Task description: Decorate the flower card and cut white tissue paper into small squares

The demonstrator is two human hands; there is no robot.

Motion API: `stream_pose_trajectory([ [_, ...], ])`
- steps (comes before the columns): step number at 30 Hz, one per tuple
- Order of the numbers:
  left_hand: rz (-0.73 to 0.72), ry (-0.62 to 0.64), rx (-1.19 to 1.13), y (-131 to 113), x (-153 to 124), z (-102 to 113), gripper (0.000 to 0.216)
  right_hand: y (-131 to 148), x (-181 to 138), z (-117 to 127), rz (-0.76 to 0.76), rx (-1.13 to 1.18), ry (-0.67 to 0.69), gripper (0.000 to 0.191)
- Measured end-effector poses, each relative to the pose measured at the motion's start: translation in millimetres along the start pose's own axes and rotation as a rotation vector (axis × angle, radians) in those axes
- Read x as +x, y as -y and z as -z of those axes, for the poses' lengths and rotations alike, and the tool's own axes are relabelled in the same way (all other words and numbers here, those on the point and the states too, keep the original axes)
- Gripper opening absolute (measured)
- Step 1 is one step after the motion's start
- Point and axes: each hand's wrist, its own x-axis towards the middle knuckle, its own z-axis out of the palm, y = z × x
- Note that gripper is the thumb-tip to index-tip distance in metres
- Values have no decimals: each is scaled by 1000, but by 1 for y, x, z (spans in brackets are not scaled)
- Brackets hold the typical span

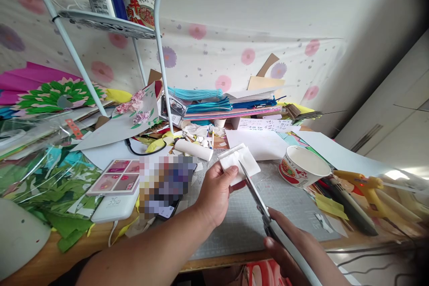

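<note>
My left hand (pixel 216 192) pinches a small square stack of white paper (pixel 246 163), thumb on top and fingers beneath, above the grey cutting mat (pixel 231 228). My right hand (pixel 284 237) is wrapped round a pair of scissors (pixel 261 205) with pale handles. Their blades point up and left, and the tip lies against the white paper near my left thumb. Whether the blades are parted cannot be made out. Part of the right hand is hidden behind the scissors' handle.
A paper noodle bowl (pixel 291 172) stands right of the mat, near a yellow glue gun (pixel 365 187). At left lie a phone (pixel 167 194), a white power bank (pixel 115 205) and green scraps (pixel 77 219) under plastic. A white roll (pixel 193 149) and a metal rack (pixel 164 53) are behind.
</note>
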Motion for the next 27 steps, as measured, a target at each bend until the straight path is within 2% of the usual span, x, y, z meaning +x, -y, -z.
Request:
stream_pose_trajectory([
  [3, 0, 9, -5, 0, 1, 1, 32, -3, 0, -8, -24, -5, -112, 53],
  [9, 6, 39, -26, 1, 2, 2, 28, -6, 3, -18, -25, -79, -189, 46],
  [16, 33, 35, -62, 2, 3, 2, 23, -6, 9, -18, -121, -138, -149, 33],
  [20, 57, 45, -81, 1, 4, 3, 23, -6, 8, -18, -115, -126, -143, 28],
  [27, 99, 96, -109, 1, 3, 4, 28, -9, 4, -18, -125, -46, -97, 32],
])
